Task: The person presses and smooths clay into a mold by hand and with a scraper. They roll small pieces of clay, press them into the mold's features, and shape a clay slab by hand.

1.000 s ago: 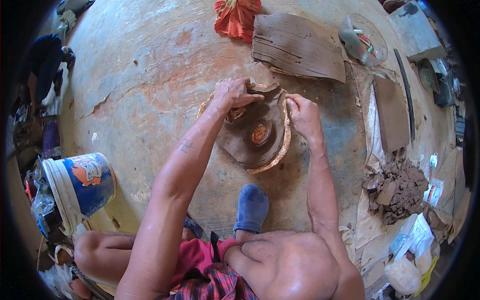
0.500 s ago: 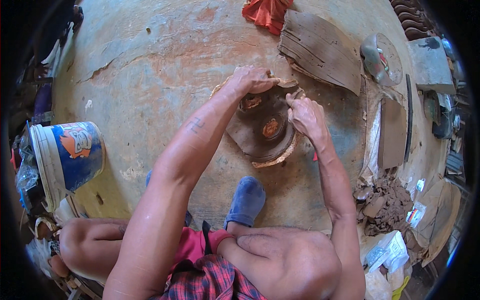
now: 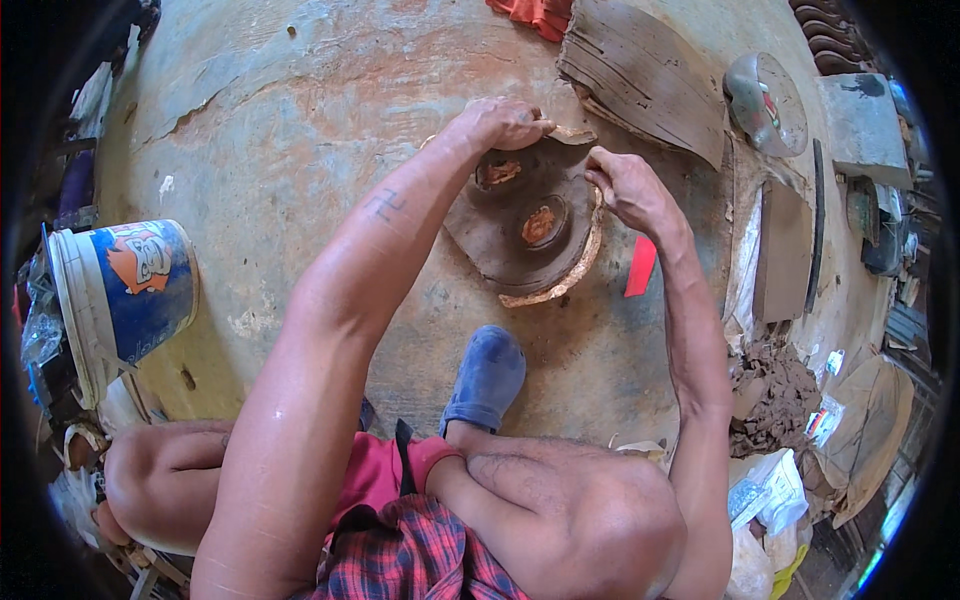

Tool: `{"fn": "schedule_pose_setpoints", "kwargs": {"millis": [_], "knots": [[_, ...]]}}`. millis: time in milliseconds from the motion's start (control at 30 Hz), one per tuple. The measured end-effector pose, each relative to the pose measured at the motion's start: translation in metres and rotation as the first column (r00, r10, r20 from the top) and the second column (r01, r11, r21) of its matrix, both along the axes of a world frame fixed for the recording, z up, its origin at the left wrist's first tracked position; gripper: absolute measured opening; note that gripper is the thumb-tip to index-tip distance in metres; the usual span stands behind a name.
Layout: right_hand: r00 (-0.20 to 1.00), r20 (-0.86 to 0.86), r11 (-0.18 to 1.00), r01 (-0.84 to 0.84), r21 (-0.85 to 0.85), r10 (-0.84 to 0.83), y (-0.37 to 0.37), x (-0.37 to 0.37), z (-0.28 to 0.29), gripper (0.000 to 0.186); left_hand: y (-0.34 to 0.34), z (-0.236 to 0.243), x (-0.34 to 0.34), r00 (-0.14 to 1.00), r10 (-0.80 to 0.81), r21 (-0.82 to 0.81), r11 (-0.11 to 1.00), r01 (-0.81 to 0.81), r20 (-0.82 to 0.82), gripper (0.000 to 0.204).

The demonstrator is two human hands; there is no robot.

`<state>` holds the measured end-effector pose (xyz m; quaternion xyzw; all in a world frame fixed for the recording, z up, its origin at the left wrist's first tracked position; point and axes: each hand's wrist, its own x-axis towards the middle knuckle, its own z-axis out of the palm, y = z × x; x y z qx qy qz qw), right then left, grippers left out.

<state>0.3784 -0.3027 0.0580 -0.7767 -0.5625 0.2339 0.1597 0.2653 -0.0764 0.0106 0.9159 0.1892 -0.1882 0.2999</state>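
Observation:
A dark brown clay form (image 3: 500, 245) lies on the floor in front of me, pressed into a mold with a rough tan rim (image 3: 562, 289). Two openings in the clay show orange-brown patches, one circled by a raised ring. My left hand (image 3: 505, 124) is closed at the far rim, thumb and fingers pinching its edge. At the right upper edge, my right hand (image 3: 638, 193) has its fingers curled in a pinch on the clay; its fingertips are partly hidden. A red strip (image 3: 641, 266) lies on the floor beside my right wrist.
Stacked clay slabs (image 3: 645, 75) lie beyond the form, near a red cloth (image 3: 535, 15). To the right are a metal bowl (image 3: 768, 105), a clay block (image 3: 783, 252) and a heap of clay (image 3: 775, 400). A blue-and-white bucket (image 3: 130, 300) stands left.
My right hand has shifted from over the clay's upper right to its outer edge, uncovering more of the surface and the red strip. My left hand keeps its place on the far rim.

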Motion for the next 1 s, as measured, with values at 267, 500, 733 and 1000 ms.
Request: {"fn": "schedule_pose_setpoints", "kwargs": {"millis": [267,500,733,1000], "knots": [[0.959,0.193,0.894,-0.108,-0.434,0.209,-0.001,-0.02,0.034,0.056,0.01,-0.004,-0.004,0.997,-0.038,-0.031,0.999,0.04,0.063,0.047],[0.958,0.2,0.899,-0.103,-0.426,0.204,-0.034,-0.061,0.031,0.056,0.016,-0.007,-0.01,0.996,0.076,-0.033,0.997,-0.075,0.038,0.047],[0.982,0.164,0.907,-0.018,-0.422,0.096,-0.06,-0.112,0.021,0.056,0.009,-0.016,-0.033,0.983,0.134,-0.026,0.991,-0.132,0.123,0.048],[0.997,-0.068,0.952,-0.063,-0.301,0.044,-0.06,-0.171,0.031,0.046,0.01,-0.033,-0.078,0.919,0.344,-0.072,0.939,-0.337,0.19,0.053]]}}
